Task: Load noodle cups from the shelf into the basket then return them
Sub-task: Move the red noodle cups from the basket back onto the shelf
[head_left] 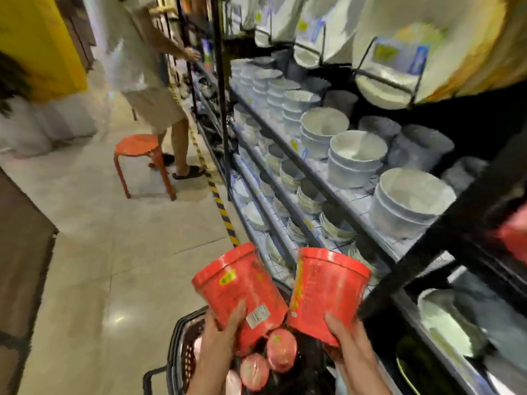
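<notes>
Each hand, left hand and right hand, grips a red noodle cup above the basket; their touching bases could knock one loose

This is a shop, in an aisle of tableware. From 12 to 4 o'clock runs a long black metal shelving rack with tiers of stacked white bowls and plates, small yellow price tags on the shelf edges. Yellow-black hazard tape lines the tiled floor along its foot. At 6 o'clock sits a shopping basket. At 11 o'clock another person reaches into the shelves beside an orange stool.
</notes>
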`<action>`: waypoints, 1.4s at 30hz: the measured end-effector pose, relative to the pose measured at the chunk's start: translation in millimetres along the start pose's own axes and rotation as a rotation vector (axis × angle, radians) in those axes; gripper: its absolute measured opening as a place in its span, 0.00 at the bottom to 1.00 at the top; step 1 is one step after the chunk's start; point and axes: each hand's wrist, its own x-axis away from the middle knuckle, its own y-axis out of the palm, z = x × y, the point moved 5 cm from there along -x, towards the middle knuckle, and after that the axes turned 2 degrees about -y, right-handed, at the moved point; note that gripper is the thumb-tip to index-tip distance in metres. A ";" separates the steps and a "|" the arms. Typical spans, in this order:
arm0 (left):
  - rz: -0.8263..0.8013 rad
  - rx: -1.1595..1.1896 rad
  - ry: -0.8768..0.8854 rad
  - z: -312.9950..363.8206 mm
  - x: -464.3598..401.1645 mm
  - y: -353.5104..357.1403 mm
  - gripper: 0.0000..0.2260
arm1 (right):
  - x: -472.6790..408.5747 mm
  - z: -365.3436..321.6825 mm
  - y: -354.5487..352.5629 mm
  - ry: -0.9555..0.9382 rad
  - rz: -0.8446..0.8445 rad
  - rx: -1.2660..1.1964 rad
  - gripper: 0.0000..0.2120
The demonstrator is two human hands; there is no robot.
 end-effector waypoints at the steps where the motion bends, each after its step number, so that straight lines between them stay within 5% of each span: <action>1: -0.037 -0.031 0.001 1.8 4.3 3.5 0.40 | 12.3 -1.4 -6.3 -0.027 0.050 -0.028 0.50; 6: -0.255 -0.173 0.053 10.4 34.6 29.7 0.42 | 84.4 -3.9 -37.3 -0.117 0.256 -0.206 0.55; 13: -0.645 -0.221 0.056 18.6 103.1 98.9 0.14 | 177.7 -19.2 -97.0 -0.305 0.496 -0.272 0.59; 20: -0.950 -0.174 0.065 17.7 179.4 189.7 0.48 | 246.5 -49.9 -171.3 -0.440 0.682 -0.189 0.58; 26: -1.155 -0.124 0.101 20.4 244.1 258.2 0.34 | 285.1 -91.5 -242.8 -0.556 0.855 -0.090 0.53; 33: -1.226 -0.095 0.223 21.3 292.6 341.8 0.35 | 287.9 -140.5 -319.8 -0.642 0.920 0.026 0.45; 39: -1.170 -0.103 0.326 16.0 319.3 384.1 0.25 | 263.3 -164.3 -364.0 -0.638 0.943 0.212 0.43; 42: -1.126 -0.104 0.395 11.5 320.8 397.8 0.32 | 251.8 -164.1 -375.7 -0.589 0.972 0.340 0.45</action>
